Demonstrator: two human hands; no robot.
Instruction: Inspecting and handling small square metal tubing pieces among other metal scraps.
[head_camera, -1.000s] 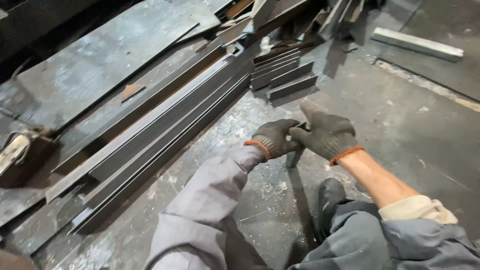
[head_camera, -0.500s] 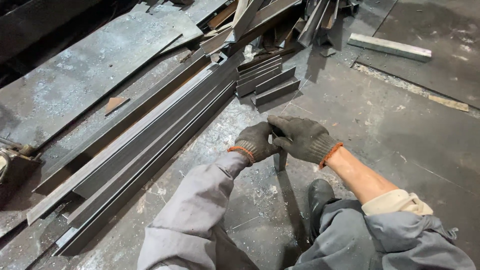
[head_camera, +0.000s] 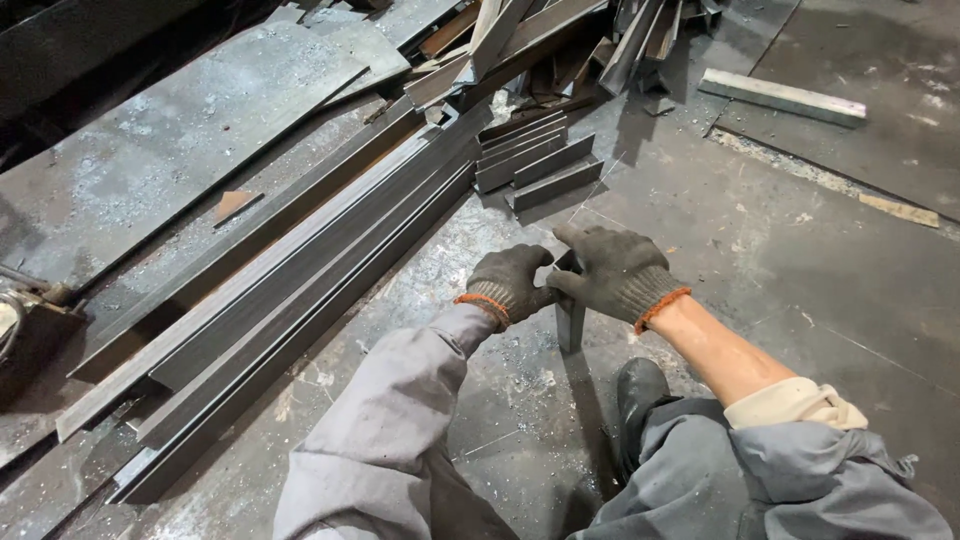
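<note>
A dusty steel floor (head_camera: 760, 250), scratched and speckled with pale grit, fills most of the view. Along its left side a wide grey steel sheet (head_camera: 170, 150) is laid flat, and beside it a long bundle of steel angle bars (head_camera: 300, 290) runs diagonally from the lower left toward the upper middle. At the bundle's far end a jumble of offcuts (head_camera: 540, 40) is heaped, with a stack of shorter flat bars (head_camera: 535, 160) just in front of it. A pale rectangular bar (head_camera: 782, 96) lies well apart at the upper right. Grey work sleeves and trousers are seen at the bottom edge, with a black shoe (head_camera: 640, 395) on the floor between them. In the middle, a short steel piece (head_camera: 570, 320) is stood upright on the floor, just beyond the shoe. It is gripped near its top from both sides: the left hand (head_camera: 508, 282), in a dark knitted glove, is closed against its left face, and the right hand (head_camera: 615, 270), gloved alike, is wrapped over its top and right face.
</note>
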